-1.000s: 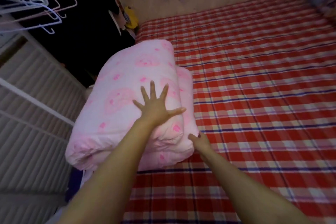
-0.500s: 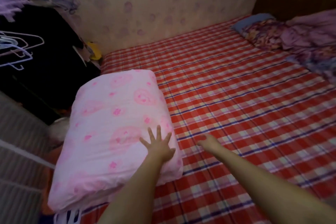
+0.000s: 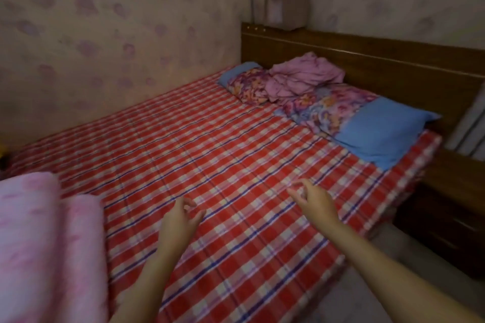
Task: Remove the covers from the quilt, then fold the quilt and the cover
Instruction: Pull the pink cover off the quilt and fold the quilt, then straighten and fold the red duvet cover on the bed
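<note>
While both forearms are being held out over the bed [image 3: 380, 191] in the head view, neither hand is being closed around anything. The left hand [image 3: 179, 220] is being carried low over the red checked sheet [image 3: 183, 144], its fingers loosely curled and slightly apart, with nothing gripped between them. The right hand [image 3: 313, 198] is being held further forward and to the right, nearer the bed's right edge. Its fingers are likewise being kept relaxed and half bent, the thumb close to the forefinger, and nothing is being pinched. Whether either hand is touching the sheet cannot be told, since both are blurred.

The quilt [image 3: 39, 244], pink with darker pink blotches, is lying folded into a thick bundle at the lower left of the bed, just left of the left forearm and apart from it. The cover [image 3: 304, 77], a crumpled purple-pink heap, is being borne by two flowered pillows [image 3: 367, 123] with blue ends at the head of the bed, well apart from both hands and from the quilt. The pillows are lying side by side against a wooden headboard [image 3: 380, 65]. A bag [image 3: 287, 5] is standing on top of the headboard, in the corner of the flowered wallpaper [image 3: 118, 34]. A dark wooden bedside cabinet [image 3: 446, 204] is being shown beside the bed at the right.
</note>
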{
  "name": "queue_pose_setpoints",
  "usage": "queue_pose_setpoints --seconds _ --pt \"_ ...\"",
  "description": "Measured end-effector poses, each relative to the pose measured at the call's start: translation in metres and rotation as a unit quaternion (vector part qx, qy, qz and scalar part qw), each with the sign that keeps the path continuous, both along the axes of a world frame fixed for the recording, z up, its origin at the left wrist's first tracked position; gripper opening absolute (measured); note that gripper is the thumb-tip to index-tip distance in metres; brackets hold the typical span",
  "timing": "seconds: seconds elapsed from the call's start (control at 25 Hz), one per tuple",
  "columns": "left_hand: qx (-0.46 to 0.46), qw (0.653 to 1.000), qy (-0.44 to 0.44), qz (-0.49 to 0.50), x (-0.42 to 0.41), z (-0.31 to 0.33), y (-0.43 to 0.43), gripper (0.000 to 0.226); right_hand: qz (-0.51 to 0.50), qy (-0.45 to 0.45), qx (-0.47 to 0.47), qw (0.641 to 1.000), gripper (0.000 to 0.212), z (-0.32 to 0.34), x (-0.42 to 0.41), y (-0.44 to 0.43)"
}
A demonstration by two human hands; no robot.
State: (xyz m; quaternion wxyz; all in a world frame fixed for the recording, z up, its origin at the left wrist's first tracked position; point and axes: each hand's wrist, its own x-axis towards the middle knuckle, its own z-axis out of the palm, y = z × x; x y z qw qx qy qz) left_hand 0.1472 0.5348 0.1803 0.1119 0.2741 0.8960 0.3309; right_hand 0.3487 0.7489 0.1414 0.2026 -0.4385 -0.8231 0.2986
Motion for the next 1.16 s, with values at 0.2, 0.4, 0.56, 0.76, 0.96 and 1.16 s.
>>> queue_pose_setpoints --seconds 0.2,0.4,0.56,0.76,0.96,1.16 --pt "0.067 0.996 -0.052 -0.034 0.044 0.001 0.119 0.017 -0.112 0.001 0.049 0.992 0.043 -0.002 0.098 0.132" --pt "0.081 0.991 -0.078 -0.077 0.045 -0.001 0.254 0.018 -0.123 0.022 0.008 0.992 0.029 0.014 0.113 0.247" --pt "0.079 0.987 -0.104 -0.090 0.036 -0.040 0.354 0.029 -0.102 -0.022 0.006 0.995 0.041 0.003 0.099 0.342" --pt "0.063 0.982 -0.175 -0.021 -0.008 -0.105 0.471 0.050 -0.101 -0.103 -0.012 0.989 0.057 -0.027 0.052 0.485" --pt "0.027 0.974 -0.211 0.082 -0.054 -0.129 0.542 0.045 -0.057 -0.112 -0.054 0.991 0.050 -0.043 -0.033 0.568" --pt "0.018 0.963 -0.241 0.119 -0.080 -0.121 0.630 0.026 -0.021 -0.113 -0.105 0.988 0.042 -0.050 -0.101 0.649"
